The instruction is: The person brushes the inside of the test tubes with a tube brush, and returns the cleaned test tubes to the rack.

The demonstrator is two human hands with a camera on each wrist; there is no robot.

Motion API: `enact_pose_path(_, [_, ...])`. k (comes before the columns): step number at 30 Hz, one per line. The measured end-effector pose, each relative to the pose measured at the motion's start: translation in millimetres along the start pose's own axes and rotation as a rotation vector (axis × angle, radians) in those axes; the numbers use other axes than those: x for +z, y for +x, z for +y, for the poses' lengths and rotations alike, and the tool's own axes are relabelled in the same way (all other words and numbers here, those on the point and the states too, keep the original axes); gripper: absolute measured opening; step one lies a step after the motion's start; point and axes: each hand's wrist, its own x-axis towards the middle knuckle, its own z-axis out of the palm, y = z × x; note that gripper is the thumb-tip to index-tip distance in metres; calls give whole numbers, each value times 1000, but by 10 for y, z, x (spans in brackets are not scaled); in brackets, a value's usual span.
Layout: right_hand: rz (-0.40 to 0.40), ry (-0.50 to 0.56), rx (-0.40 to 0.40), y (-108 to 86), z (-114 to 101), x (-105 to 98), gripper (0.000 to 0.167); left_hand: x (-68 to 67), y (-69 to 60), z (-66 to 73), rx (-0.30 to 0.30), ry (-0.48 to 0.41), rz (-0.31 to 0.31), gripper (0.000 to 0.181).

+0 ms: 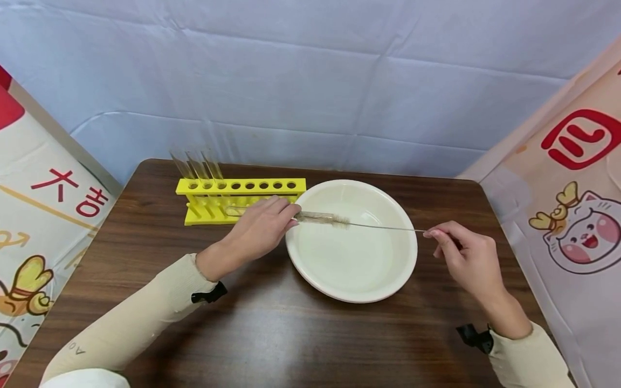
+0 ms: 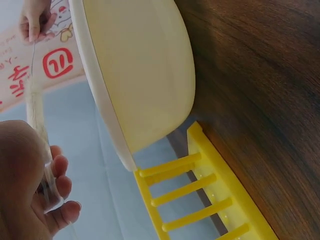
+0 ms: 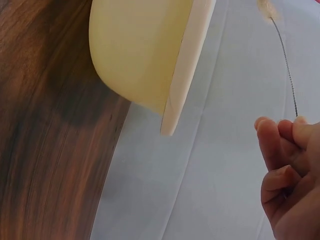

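My left hand grips a clear glass test tube that lies nearly level, its rounded end to the left and its mouth over the basin. A test tube brush sits partly inside the tube, with some bristles sticking out of the mouth. Between thumb and fingertips my right hand pinches the brush's thin twisted wire handle, just beyond the basin's right side. Beneath tube and brush stands a white round basin, which seems to hold water. In the left wrist view, my left fingers curl round the tube.
Behind my left hand a yellow test tube rack stands at the table's back edge. Several holes run along its top, and clear test tubes stand in its left end. Brown wooden table lies under everything; a pale cloth hangs behind.
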Motion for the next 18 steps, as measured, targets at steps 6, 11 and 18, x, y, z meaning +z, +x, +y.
enact_pose_path(6, [-22, 7, 22, 34, -38, 51, 19, 30, 23, 21, 0, -8, 8, 19])
enact_pose_path(11, [-24, 4, 50, 51, -58, 109, 17, 35, 65, 61, 0, -15, 8, 19])
enact_pose_path(18, [-29, 11, 57, 70, -89, 165, 15, 50, 117, 94, -6, -11, -2, 20])
